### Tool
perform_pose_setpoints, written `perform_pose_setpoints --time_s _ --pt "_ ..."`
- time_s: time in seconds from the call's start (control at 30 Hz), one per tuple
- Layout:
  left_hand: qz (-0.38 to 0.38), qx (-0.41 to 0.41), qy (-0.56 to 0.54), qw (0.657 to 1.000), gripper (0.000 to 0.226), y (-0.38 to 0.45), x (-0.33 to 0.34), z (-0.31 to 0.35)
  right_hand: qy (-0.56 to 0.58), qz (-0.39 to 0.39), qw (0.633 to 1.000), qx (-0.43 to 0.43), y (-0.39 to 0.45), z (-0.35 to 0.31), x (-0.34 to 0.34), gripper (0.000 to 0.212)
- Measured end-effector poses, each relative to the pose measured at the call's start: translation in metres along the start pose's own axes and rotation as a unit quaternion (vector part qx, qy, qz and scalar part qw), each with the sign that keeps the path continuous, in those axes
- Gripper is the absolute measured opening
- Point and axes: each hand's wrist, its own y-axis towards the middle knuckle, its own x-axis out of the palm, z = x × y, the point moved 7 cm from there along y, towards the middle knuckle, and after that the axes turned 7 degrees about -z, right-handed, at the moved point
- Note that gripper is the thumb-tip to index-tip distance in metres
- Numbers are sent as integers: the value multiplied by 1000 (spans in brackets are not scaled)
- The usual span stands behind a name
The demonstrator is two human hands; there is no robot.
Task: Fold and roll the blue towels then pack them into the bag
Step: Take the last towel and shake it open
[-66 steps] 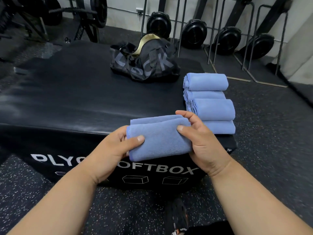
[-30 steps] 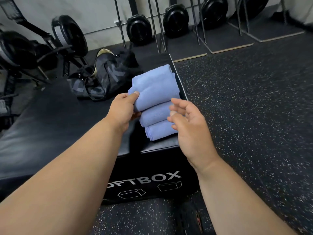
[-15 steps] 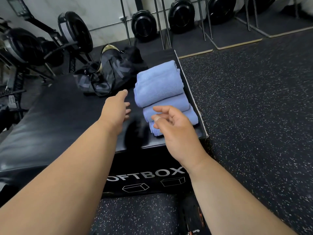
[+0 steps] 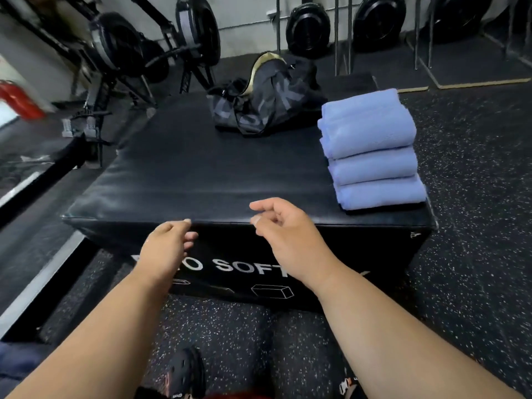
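The blue towels (image 4: 371, 151) are now sitting rolled in a stack at the right end of the plyo box (image 4: 201, 168), the last roll added and released, so we are judging packing next; the bag (image 4: 267, 102) is lying behind them. We are drawing both hands back to the near edge; the left hand (image 4: 167, 246) and right hand (image 4: 285, 228) are hanging with fingers loosely curled, gripping nothing.

Box lettering (image 4: 230, 264): partly covered by both forearms; only "O SOFT" reads.
Bag (image 4: 267, 102): print creased and unreadable; inside not visible.
Towel stack (image 4: 371, 151): exact count unclear; the folds merge at the top.
Red object (image 4: 17, 100): blurred, cut by the left edge; cannot tell what it is.
Left hand (image 4: 167, 246): fingers curl under, their tips hidden.
Shoes (image 4: 184, 372): cut by the bottom edge.
Exercise machines (image 4: 121, 50): tops cut off, motion-blurred.
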Motion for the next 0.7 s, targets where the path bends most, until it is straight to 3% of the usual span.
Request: perform_pose_setpoints --time_s 0.13,0.5,0.7 --pt "29 -21 -22 999 16 -7 -58 -36 -49 -46 997 23 8 5 61 19" --pt "18 -43 -53 997 18 1 -210 -106 -157 -143 976 40 46 33 236 18" --pt "96 -114 -8 989 24 34 -329 -204 -207 -217 953 40 91 59 342 18"
